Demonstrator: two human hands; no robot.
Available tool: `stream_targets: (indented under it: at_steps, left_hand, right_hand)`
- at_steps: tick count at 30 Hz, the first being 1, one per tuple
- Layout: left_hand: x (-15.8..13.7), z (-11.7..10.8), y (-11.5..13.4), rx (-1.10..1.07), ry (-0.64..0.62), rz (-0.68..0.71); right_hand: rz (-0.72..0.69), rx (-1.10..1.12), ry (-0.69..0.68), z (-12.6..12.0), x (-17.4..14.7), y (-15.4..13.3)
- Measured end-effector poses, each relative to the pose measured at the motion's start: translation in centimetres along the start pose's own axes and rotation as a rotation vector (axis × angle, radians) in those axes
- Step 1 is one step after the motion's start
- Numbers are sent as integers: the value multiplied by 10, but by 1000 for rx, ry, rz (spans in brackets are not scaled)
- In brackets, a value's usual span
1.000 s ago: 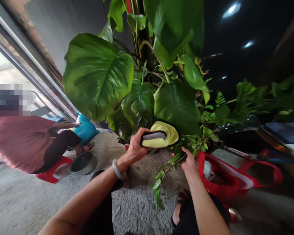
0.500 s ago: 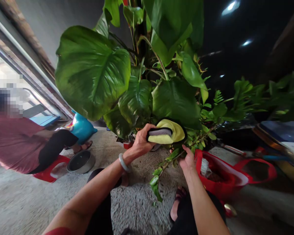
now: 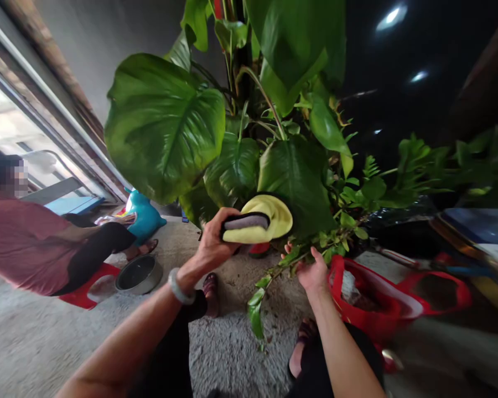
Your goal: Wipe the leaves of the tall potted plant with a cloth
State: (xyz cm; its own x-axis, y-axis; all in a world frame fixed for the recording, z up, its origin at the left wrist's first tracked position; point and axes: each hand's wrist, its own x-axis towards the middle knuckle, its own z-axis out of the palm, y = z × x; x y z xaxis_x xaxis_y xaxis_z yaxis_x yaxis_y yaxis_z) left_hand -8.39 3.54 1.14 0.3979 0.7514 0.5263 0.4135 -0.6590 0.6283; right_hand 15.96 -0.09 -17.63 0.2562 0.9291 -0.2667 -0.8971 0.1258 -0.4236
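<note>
My left hand is closed on a folded cloth, yellow with a grey inner face and black edging. The cloth is in front of the lower edge of a broad green leaf; whether they touch I cannot tell. My right hand is palm up below that leaf, thumb raised and fingers apart. A thin leafy stem crosses over its fingers and droops toward the floor. Part of those fingers is hidden behind the stem. More large glossy leaves of the potted plant rise above both hands.
At right stands a red bag with things inside. On the left a person sits on a red stool, beside a metal basin and a teal object. My feet rest on the rough concrete floor.
My left hand has drawn the cloth to the left, away from the middle of the leaf's lower edge. My right hand and the drooping stem have shifted slightly left.
</note>
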Motion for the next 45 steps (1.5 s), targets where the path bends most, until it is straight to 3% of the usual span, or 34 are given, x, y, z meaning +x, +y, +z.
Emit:
stream_targets:
  at_steps: [1,2,4,6,8,10,12,14,16,18,20,22,23,25,28,31,33,36,38,39,42,45]
  left_hand:
    - [3,14,-3,-8,28,17]
    - [2,29,-8,-16,-27,32]
    - [-11,48,-20,9,-289,79]
    - [-33,46,-31,34,-568,89]
    - [-50,24,-35,6,-676,-2]
    - [-54,-4,-30,-22,-597,-106]
    - [-46,-24,-20,-12,-393,-125]
    - [-33,-28,-13,12,-136,-87]
    - [-26,-17,-12,8,19,-65]
    - [-31,-2,-17,-7,-65,-41]
    - [-47,6,-24,6,-320,-23]
    - [-64,-1,-27,18,-540,-65]
    - [-70,-9,-26,13,-583,-110]
    - [-72,-30,-19,-10,-525,-191]
    - [-52,-53,0,28,-187,-164]
    - [-30,-45,8,65,100,-95]
    - [-30,-27,2,26,54,-85]
    - [-58,-5,-18,8,-312,-65]
    - [-83,-9,-27,1,-503,-121]
    - [-93,-16,-29,-13,-532,-176]
    - [-102,-50,-19,-47,-384,-292]
    - [-83,-70,-2,-15,-13,-205]
  right_hand:
    - [-1,2,-8,2,-1,3]
    - [-11,7,-14,3,-1,5]
    - [-32,15,-21,4,-2,7]
    - [-8,0,-32,4,-2,6]
    - [42,-26,-50,3,-1,3]
    - [67,-55,-55,4,1,0]
    - [70,-73,-66,7,2,1]
    - [70,-66,-96,13,1,5]
    - [63,-34,-125,20,-3,10]
    - [31,0,-130,26,-8,14]
    - [3,13,-121,30,-13,16]
    - [11,2,-108,31,-15,17]
    - [23,-8,-102,31,-15,17]
    - [34,-16,-89,30,-13,17]
    - [33,-2,-83,28,-9,20]
    - [30,0,-76,28,-7,25]
    - [9,-1,-49,28,-7,28]
    - [-16,6,1,26,-11,30]
    - [7,5,37,25,-16,29]
    - [22,5,59,24,-19,28]
    - [28,27,130,25,-31,27]
    - [19,64,188,26,-45,31]
